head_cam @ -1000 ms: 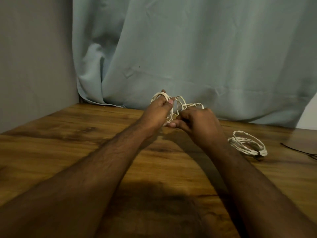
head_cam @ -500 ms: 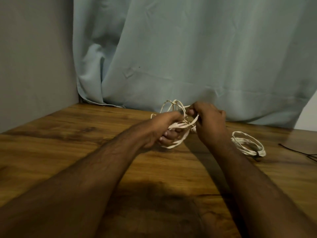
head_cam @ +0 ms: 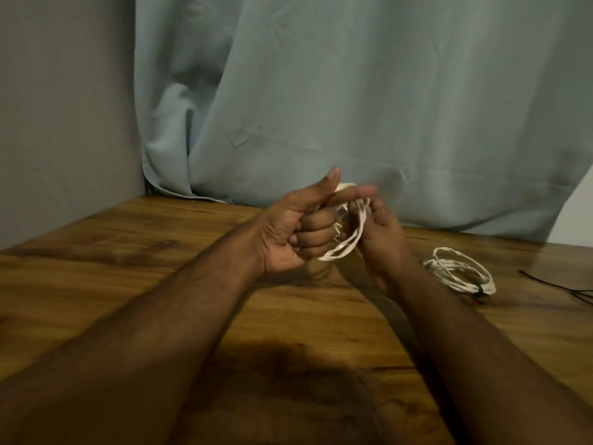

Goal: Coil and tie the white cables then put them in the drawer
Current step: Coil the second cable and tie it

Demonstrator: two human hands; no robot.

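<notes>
Above the middle of the wooden table, both hands hold a loose coil of white cable. My left hand has its lower fingers curled round the loops, thumb up and index finger stretched out. My right hand grips the coil's right side, back of the hand towards me. Part of the coil is hidden between the hands. A second white cable coil, bound with a dark tie, lies on the table to the right. No drawer is in view.
A pale blue curtain hangs behind the table, with a grey wall on the left. A thin black tie or wire lies near the table's right edge.
My left hand has turned palm towards me, with thumb and index finger now extended. The coil has shifted between the hands, and my right hand has moved slightly lower along it.
</notes>
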